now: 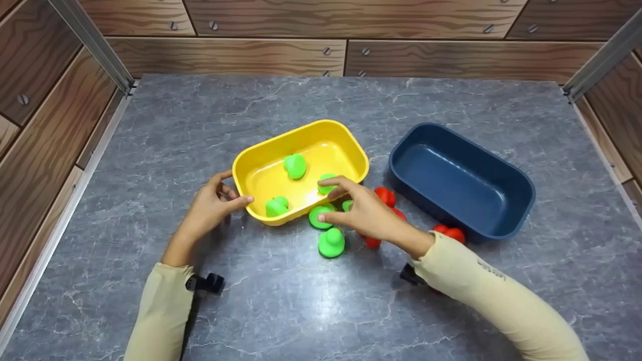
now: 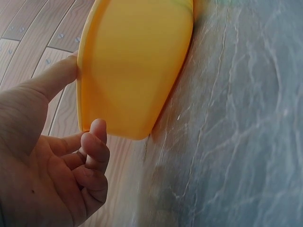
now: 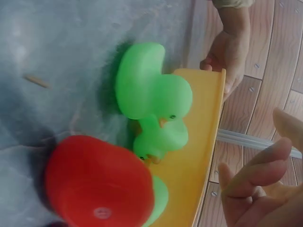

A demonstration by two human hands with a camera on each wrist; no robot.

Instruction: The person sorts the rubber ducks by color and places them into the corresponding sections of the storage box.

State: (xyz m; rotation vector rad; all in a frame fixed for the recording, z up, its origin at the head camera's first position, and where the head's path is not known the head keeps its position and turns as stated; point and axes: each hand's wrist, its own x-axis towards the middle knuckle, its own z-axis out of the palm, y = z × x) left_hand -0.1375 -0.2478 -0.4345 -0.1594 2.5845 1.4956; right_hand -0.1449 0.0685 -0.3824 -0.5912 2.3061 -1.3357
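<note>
My left hand (image 1: 204, 206) pinches the left end of a yellow tub (image 1: 281, 136), thumb on the rim and fingers at the outer wall. Inside the tub lie a few green rubber ducks (image 1: 296, 166), one of them partly hidden under my right fingertips. My right hand (image 1: 368, 211) hovers over the tub's near right rim. In the right wrist view its fingers (image 3: 258, 182) are apart with nothing between them. Outside the near wall, several more green ducks (image 1: 331, 243) sit on the table, some partly covered by the right hand.
Red rubber ducks (image 1: 384, 196) cluster under and beside the right forearm, partly hidden by it. A dark blue tub (image 1: 461, 188) stands to the right of the yellow one. Wood-patterned panels (image 1: 225, 57) border the grey marbled table (image 1: 281, 311).
</note>
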